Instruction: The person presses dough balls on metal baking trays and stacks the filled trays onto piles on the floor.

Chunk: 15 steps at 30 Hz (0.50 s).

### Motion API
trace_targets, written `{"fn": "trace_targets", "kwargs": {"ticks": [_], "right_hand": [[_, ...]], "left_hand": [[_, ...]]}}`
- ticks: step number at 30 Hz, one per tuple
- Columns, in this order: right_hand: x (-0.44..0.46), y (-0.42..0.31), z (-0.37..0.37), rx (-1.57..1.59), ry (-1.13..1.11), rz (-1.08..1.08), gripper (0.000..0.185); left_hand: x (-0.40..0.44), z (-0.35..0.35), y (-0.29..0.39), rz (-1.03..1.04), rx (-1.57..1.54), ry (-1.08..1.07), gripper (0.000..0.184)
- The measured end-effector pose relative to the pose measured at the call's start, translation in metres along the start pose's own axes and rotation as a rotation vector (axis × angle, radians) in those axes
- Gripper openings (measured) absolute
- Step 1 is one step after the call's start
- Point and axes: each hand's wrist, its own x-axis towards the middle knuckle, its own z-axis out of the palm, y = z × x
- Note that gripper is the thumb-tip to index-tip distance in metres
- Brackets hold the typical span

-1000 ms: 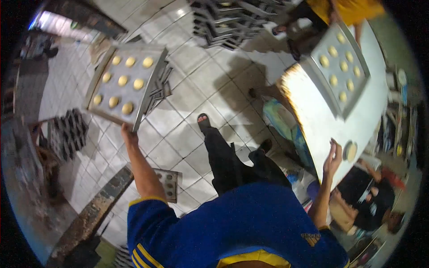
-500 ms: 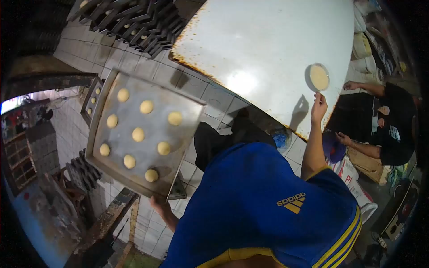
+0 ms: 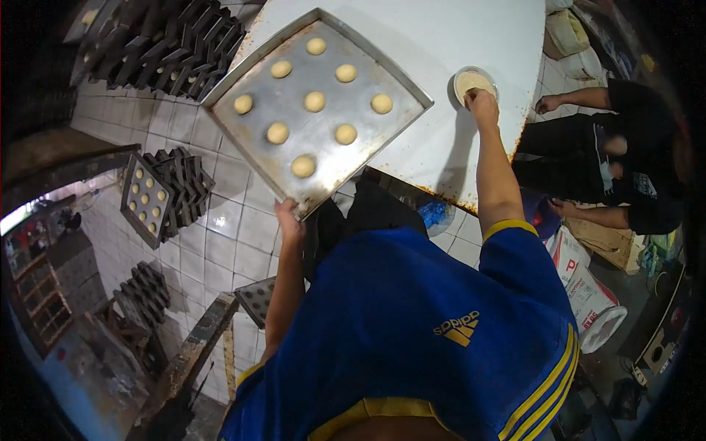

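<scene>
My left hand [image 3: 289, 214] grips the near corner of a metal baking tray [image 3: 228, 131], fingers closed on its edge. Several round, pale dough balls [image 3: 315, 101] are spaced out in rows on the tray, which overlaps the white table in view. My right hand [image 3: 482, 104] reaches into a small round bowl [image 3: 493, 87] of pale, fine-grained stuff on the table. Its fingers look pinched together at the contents. What they hold, if anything, is hidden.
The white table [image 3: 412, 29] has rusty edges. Stacked trays [image 3: 169, 51] stand at upper left, and another stack [image 3: 165, 187] with dough balls on top stands lower down. A co-worker [image 3: 618, 154] is beyond the table's right side. Printed sacks [image 3: 581, 287] lie at right.
The tray has swung up and right with my left hand, from over the floor to partly over the table. My right hand has moved from beside the bowl into it.
</scene>
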Motion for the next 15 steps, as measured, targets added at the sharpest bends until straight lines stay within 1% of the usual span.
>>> {"fn": "trace_targets", "kwargs": {"ticks": [2, 3, 5, 6, 8, 9, 10, 11, 12, 13, 14, 15], "right_hand": [[0.003, 0.001, 0.01, 0.018, 0.017, -0.081, 0.024], [0.006, -0.004, 0.009, 0.023, 0.008, -0.088, 0.024], [0.006, -0.01, 0.001, -0.088, -0.019, -0.079, 0.024], [0.004, -0.01, 0.0, -0.093, -0.033, -0.088, 0.024], [0.005, -0.013, -0.005, -0.094, -0.03, -0.06, 0.024], [0.001, -0.014, -0.01, -0.1, -0.039, -0.066, 0.024], [-0.005, -0.014, -0.015, 0.0, 0.017, -0.01, 0.023], [-0.008, -0.017, -0.019, 0.099, 0.073, 0.044, 0.023], [-0.006, -0.007, -0.013, 0.092, 0.066, 0.034, 0.023], [-0.003, 0.007, -0.006, 0.235, 0.069, 0.118, 0.024], [0.003, 0.016, 0.0, 0.378, 0.071, 0.201, 0.026], [0.003, 0.016, -0.001, 0.483, 0.059, 0.241, 0.029]], "left_hand": [[0.018, 0.006, -0.03, -0.045, 0.02, -0.06, 0.042], [0.017, 0.02, -0.03, -0.043, 0.022, -0.047, 0.042], [0.01, 0.043, -0.032, -0.03, 0.031, -0.122, 0.062], [0.017, 0.036, -0.046, -0.037, 0.029, -0.106, 0.062], [0.039, 0.025, -0.073, -0.086, 0.137, -0.145, 0.062], [0.044, 0.025, -0.078, -0.188, 0.14, -0.179, 0.061], [0.048, 0.024, -0.082, -0.195, 0.134, -0.17, 0.061], [0.049, 0.032, -0.075, -0.175, 0.418, -0.222, 0.061], [0.056, 0.029, -0.081, -0.152, 0.7, -0.274, 0.061], [0.064, 0.024, -0.097, -0.128, 0.569, -0.404, 0.058], [0.058, 0.031, -0.091, -0.129, 0.557, -0.395, 0.058], [0.045, 0.048, -0.073, -0.302, 0.596, -0.418, 0.055]]}}
